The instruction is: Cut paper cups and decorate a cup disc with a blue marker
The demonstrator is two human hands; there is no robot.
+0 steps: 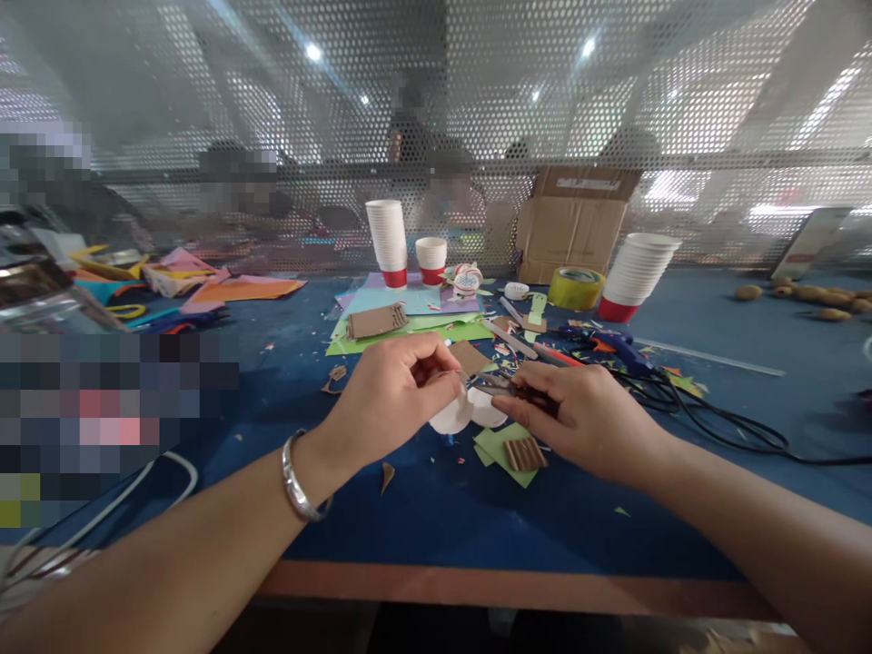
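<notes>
Pinched between the thumb and fingers of my left hand (pixel 401 391) is a white round paper piece (pixel 450 415), hanging just above the table. My right hand (pixel 586 413) is closed around the dark handles of a pair of scissors (pixel 500 383), whose blades point left toward that paper. A second white paper disc (pixel 487 411) lies just beneath the blades. Near my right fingertips, a small corrugated cardboard piece (pixel 524 454) rests on green paper (pixel 500 450). The exact spot where blades and paper meet is hard to make out.
Stacked paper cups (pixel 387 241) stand at the back, with another stack (pixel 640 272) at right. Yellow tape (pixel 576 289), a blue glue gun (pixel 609 350) with its black cable (pixel 722 427), and a cardboard box (pixel 572 227) sit beyond my hands. Scraps litter the blue table (pixel 422 527).
</notes>
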